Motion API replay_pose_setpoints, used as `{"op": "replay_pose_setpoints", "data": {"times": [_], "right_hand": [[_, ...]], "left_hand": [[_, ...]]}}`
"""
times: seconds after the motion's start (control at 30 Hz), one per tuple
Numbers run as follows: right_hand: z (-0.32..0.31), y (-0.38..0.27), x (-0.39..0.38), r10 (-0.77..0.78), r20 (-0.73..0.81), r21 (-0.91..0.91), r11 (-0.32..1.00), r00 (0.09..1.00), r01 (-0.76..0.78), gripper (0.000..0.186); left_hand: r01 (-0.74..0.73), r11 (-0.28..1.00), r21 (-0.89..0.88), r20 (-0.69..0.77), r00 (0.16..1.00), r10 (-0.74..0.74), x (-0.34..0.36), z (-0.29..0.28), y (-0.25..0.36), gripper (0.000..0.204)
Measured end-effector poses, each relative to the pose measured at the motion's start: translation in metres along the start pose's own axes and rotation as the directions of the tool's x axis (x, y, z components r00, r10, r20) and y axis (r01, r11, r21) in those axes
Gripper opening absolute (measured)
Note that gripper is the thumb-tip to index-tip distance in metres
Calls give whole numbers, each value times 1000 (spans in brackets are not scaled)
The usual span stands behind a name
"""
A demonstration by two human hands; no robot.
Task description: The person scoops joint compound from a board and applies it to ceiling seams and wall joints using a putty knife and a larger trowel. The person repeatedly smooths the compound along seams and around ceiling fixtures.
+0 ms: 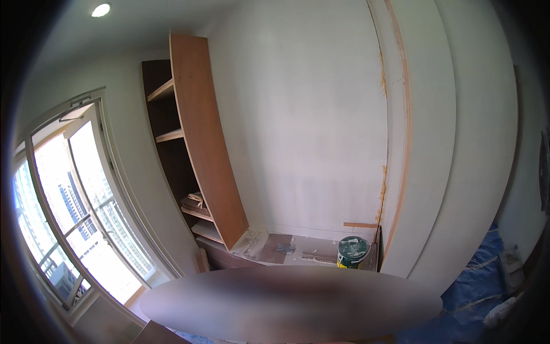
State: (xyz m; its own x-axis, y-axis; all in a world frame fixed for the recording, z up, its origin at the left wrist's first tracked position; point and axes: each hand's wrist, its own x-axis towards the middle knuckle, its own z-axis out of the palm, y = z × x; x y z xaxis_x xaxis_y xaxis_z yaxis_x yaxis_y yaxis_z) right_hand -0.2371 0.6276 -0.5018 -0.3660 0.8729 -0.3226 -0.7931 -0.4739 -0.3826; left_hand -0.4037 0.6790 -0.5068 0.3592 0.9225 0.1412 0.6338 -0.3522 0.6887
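Note:
Neither of my hands shows in the head view. A wide blurred oval covers the lower middle, and whatever lies behind it cannot be made out. Just beyond that blur a dark green bucket (352,250) with a yellow lower part stands on a low, dusty brown ledge (275,246). White smears mark the bucket's lid and the ledge's surface. Behind them rises a large, plain white wall (298,126).
At left stands a tall wooden shelf unit (200,132) with some folded items on a low shelf. Farther left, a glazed door (97,178) hangs open. White panels (429,137) edge the wall at right, with blue sheeting (475,286) over the floor beside them.

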Motion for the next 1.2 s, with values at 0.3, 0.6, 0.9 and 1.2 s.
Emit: {"op": "replay_pose_setpoints", "data": {"times": [0.3,0.6,0.9,1.2], "right_hand": [[-35,-57,-75,-188,33,-37,981,982,189,46],[-89,-77,-100,-220,34,7,975,975,220,42],[-113,-56,-61,-160,-96,33,986,982,164,40],[-113,-46,-57,-165,-84,104,979,983,173,40]], "left_hand": [[51,997,-59,-17,998,-52,16,13,43,36],[137,987,-85,-59,988,-142,4,9,39,37],[181,976,-125,-46,981,-188,-2,3,33,37],[210,967,-142,-32,976,-217,-6,1,30,37]]}}
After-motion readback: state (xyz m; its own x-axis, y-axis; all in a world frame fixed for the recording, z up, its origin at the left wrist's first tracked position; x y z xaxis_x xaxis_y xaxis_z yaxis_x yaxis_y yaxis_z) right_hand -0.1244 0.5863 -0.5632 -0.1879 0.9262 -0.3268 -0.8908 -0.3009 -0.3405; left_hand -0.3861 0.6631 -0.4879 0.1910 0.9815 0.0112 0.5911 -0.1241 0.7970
